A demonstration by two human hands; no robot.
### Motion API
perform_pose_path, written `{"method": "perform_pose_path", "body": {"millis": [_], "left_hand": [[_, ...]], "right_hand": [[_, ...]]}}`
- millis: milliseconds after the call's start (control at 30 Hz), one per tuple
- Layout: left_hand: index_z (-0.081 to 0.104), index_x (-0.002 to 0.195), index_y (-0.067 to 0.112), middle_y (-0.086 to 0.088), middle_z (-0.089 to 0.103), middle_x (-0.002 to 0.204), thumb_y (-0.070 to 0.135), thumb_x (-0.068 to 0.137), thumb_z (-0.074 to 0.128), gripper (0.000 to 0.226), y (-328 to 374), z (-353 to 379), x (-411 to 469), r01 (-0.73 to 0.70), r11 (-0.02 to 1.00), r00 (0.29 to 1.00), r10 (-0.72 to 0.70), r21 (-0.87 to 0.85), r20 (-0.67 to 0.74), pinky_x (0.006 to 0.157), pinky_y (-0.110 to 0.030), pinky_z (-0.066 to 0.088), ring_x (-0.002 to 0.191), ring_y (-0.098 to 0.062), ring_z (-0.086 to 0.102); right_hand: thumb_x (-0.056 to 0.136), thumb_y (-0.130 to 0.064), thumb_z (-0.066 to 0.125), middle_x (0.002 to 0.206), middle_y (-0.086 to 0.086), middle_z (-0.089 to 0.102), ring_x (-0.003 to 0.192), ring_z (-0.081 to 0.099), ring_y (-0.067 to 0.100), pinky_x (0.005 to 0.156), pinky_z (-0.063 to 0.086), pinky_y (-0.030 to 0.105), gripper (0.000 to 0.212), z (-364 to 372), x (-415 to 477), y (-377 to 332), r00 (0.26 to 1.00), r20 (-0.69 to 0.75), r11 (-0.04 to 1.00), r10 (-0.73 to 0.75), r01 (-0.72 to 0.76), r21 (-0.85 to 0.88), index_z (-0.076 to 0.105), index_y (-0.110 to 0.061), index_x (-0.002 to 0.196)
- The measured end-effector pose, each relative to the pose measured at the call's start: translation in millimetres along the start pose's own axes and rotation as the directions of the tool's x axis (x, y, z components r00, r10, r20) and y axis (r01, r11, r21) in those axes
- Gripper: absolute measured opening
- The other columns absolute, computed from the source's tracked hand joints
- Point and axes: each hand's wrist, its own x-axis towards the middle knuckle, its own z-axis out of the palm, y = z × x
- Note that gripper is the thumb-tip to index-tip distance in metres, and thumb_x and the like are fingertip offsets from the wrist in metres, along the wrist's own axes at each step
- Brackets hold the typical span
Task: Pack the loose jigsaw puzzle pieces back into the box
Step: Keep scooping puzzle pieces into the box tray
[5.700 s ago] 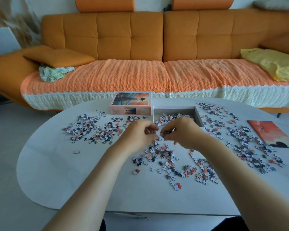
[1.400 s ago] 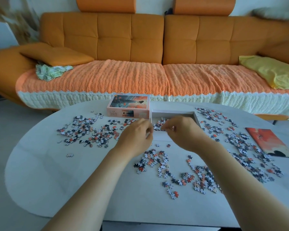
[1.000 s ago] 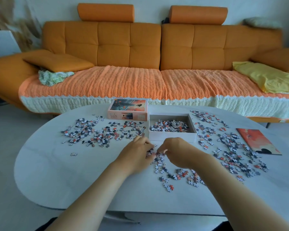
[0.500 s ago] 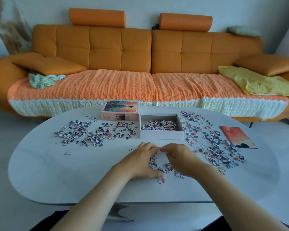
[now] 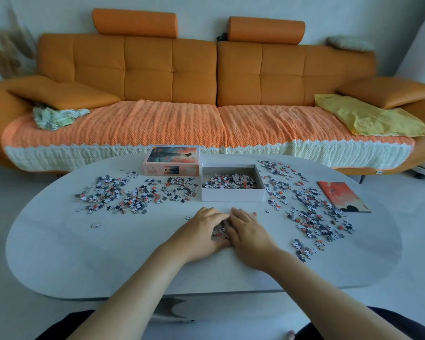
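Note:
My left hand [image 5: 198,233] and my right hand [image 5: 249,231] lie side by side on the white table [image 5: 84,261], fingertips meeting, cupped round a small heap of puzzle pieces [image 5: 219,234] that shows between them. Just beyond the hands stands the open white box bottom [image 5: 232,195] with a layer of pieces inside. Loose pieces are spread to the left [image 5: 133,195] and to the right [image 5: 309,212] of the box. A lone piece [image 5: 95,226] lies further left.
The printed box lid [image 5: 171,161] stands behind the left spread, touching the box bottom's left corner. An orange picture card [image 5: 341,196] lies at the table's right. An orange sofa [image 5: 206,82] runs behind the table.
Both hands came back from the box to the near pile and drew its scattered pieces together into one heap between them. The camera tilted up and back.

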Motion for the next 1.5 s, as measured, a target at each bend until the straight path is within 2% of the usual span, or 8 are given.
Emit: {"method": "perform_pose_path", "body": {"millis": [200,400,633,833,1000,1233,1333,1500], "left_hand": [[0.039,0.145,0.029,0.013,0.044,0.142,0.048,0.086,0.064,0.067,-19,-26,-15,0.080,0.995,0.994,-0.085,-0.066,-0.070,0.112,-0.033,0.033,0.132,-0.004,0.034],[0.010,0.154,0.030,0.008,0.015,0.151,0.093,0.062,0.043,0.116,-34,-49,-27,0.274,0.883,0.910,-0.366,0.380,0.193,0.114,-0.043,0.018,0.141,-0.018,0.012],[0.029,0.150,0.027,0.007,0.029,0.132,0.064,0.084,0.055,0.080,-20,-41,-21,0.243,0.945,0.943,-0.283,0.220,0.176,0.106,-0.035,0.033,0.129,-0.013,0.025],[0.024,0.151,0.030,0.012,0.029,0.136,0.063,0.079,0.063,0.089,-20,-48,-13,0.298,0.952,0.916,-0.306,0.068,0.259,0.108,-0.037,0.034,0.134,-0.007,0.024],[0.027,0.149,0.034,0.012,0.028,0.136,0.051,0.078,0.068,0.084,-20,-56,-17,0.295,0.943,0.897,-0.329,0.155,0.294,0.105,-0.034,0.037,0.132,-0.008,0.027],[0.043,0.144,0.030,0.013,0.037,0.109,0.040,0.087,0.068,0.063,-15,-52,-9,0.289,0.955,0.929,-0.297,0.070,0.221,0.074,-0.021,0.039,0.086,-0.004,0.045],[0.036,0.148,0.029,0.013,0.038,0.118,0.049,0.083,0.069,0.076,-17,-54,-9,0.314,0.949,0.920,-0.314,0.039,0.237,0.079,-0.023,0.045,0.100,-0.006,0.047],[0.018,0.153,0.030,0.011,0.026,0.139,0.066,0.074,0.065,0.099,-13,-45,-9,0.248,0.950,0.913,-0.295,0.192,0.280,0.107,-0.039,0.037,0.134,-0.010,0.023]], "right_hand": [[0.099,-0.015,0.044,0.121,0.002,0.058,0.112,0.054,0.017,0.090,0.034,0.018,0.031,1,24,-34,0.987,-0.136,0.923,0.082,-0.023,0.385,0.065,-0.017,0.122],[0.097,-0.010,0.046,0.110,-0.005,0.071,0.093,0.067,0.024,0.084,0.056,0.032,0.033,-23,31,-37,0.974,-0.048,0.768,0.223,-0.145,0.624,0.070,-0.024,0.116],[0.088,-0.046,0.056,0.139,0.000,0.037,0.108,0.055,0.020,0.091,0.045,0.033,0.058,-56,20,-18,0.956,0.275,0.993,0.101,-0.081,-0.084,0.044,-0.030,0.143],[0.079,-0.033,0.072,0.137,0.001,0.042,0.103,0.057,0.017,0.095,0.049,0.036,0.078,-76,20,-16,0.911,0.400,0.993,0.100,-0.067,-0.096,0.032,-0.036,0.146],[0.068,-0.011,0.086,0.105,0.012,0.064,0.070,0.073,0.024,0.065,0.062,0.037,0.080,-82,11,-5,0.775,0.575,0.963,0.261,-0.248,-0.103,0.038,-0.027,0.129],[0.076,-0.001,0.072,0.090,-0.004,0.069,0.072,0.069,0.010,0.070,0.059,0.029,0.040,-61,31,-12,0.921,0.356,0.984,0.161,-0.176,0.011,0.063,-0.022,0.109],[0.084,-0.015,0.069,0.102,-0.004,0.063,0.078,0.068,0.013,0.070,0.056,0.026,0.033,-62,36,-20,0.952,0.288,0.992,0.100,-0.118,0.046,0.060,-0.025,0.114],[0.063,-0.058,0.080,0.142,0.001,0.027,0.121,0.049,0.029,0.102,0.045,0.046,0.104,-58,41,-25,0.908,0.403,0.982,0.115,-0.042,-0.186,0.029,-0.027,0.147]]}}
